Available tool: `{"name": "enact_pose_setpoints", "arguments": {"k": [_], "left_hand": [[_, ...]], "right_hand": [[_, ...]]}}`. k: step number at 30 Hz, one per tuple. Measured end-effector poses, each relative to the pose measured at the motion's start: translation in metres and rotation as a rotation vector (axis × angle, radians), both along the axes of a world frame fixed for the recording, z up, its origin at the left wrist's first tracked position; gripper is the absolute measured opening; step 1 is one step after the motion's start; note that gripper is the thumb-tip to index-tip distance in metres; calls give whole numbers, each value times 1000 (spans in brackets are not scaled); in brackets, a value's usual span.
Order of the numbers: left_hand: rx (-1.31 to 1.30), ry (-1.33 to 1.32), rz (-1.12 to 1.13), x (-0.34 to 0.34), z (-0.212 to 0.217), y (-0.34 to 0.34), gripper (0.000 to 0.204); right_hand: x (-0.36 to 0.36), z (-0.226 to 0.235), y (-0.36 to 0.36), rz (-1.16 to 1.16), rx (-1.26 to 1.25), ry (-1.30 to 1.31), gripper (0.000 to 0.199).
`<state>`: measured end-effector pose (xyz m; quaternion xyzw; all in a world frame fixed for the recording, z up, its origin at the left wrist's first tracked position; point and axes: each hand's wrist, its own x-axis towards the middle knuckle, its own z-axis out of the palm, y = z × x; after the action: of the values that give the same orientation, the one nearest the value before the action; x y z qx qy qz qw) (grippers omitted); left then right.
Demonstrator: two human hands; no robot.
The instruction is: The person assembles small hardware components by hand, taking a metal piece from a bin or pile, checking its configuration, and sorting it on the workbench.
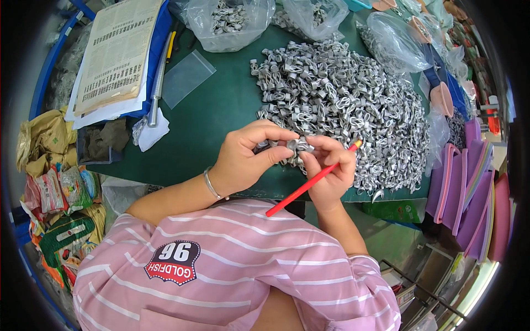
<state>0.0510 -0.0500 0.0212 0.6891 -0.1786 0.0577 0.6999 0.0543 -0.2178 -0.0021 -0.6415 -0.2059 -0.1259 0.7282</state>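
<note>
One metal fitting is pinched by left grip and right grip, which holds one pencil.

Reads as a workshop. Shows as such by a green worktable bearing a large heap of small silvery metal pieces; by a clear plastic bag of similar pieces toward the far edge; by stuffed sacks at left and purple slabs standing at right. Cannot tell whether factory or small shop.
</note>
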Motion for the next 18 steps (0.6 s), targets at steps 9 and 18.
{"name": "enact_pose_setpoints", "arguments": {"k": [9,18], "left_hand": [[-756,794,-253,-4,-12,-9,18],[-134,717,-237,-53,-8,128,11]], "right_hand": [[-6,29,4,37,-235,-374,36],[42,24,-26,-427,-970,-423,23]]}}
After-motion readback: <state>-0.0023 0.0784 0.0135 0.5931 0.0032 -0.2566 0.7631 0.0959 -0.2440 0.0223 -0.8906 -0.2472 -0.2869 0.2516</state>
